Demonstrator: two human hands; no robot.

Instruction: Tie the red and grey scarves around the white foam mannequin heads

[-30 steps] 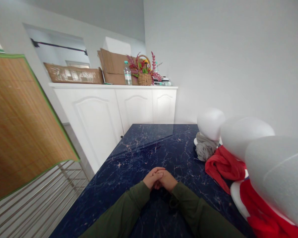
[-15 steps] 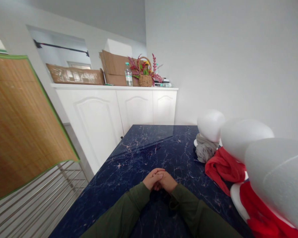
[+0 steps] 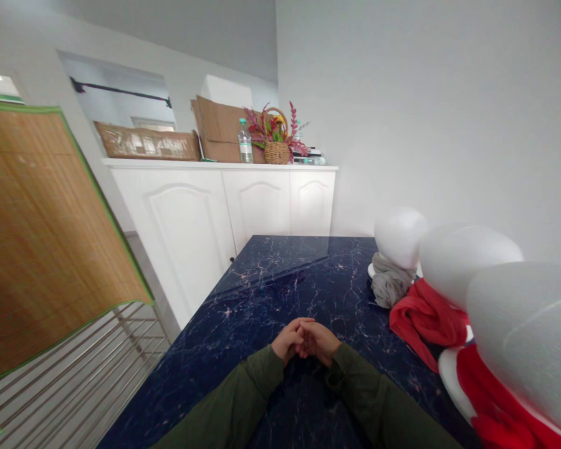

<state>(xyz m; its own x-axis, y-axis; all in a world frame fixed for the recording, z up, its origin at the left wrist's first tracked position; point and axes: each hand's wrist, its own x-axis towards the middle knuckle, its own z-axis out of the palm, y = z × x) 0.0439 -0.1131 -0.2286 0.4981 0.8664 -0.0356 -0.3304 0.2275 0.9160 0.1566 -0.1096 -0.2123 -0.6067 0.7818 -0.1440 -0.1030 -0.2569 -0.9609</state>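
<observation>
Dark-blue, marble-patterned glossy table (image 3: pixel 280 293): it lies directly below and around my two hands and extends forward to the white panelled wooden cabinet (image 3: pixel 187 231) in the background. My left hand (image 3: pixel 287 341) and right hand (image 3: pixel 322 343), each emerging from an olive-green fabric sleeve, meet above the near part of the tabletop. Their fingers are bent inward and overlap at the tips, leaving a slight hollow between the palms. I see no object in their hold, only one hand against the other; how far each is opened I cannot tell, since they cover one another. Whether their undersides press on the table is likewise hidden.

To my right, well apart from the fingers, three smooth, white, rounded forms (image 3: pixel 470 255) stand in a row along the table's side. Below them are gathered a crumpled grey cloth (image 3: pixel 388 284), a twisted coral-red cloth (image 3: pixel 427 312) and, nearest me, a bright red cloth (image 3: pixel 495 386).

Stage shown: in my judgement, rest, with the hands joined and no item being worked. Requirement for any handling: I judge that the overlapped fingertips must first part, freeing each hand separately; the cloths lie on the right hand's side.
</observation>
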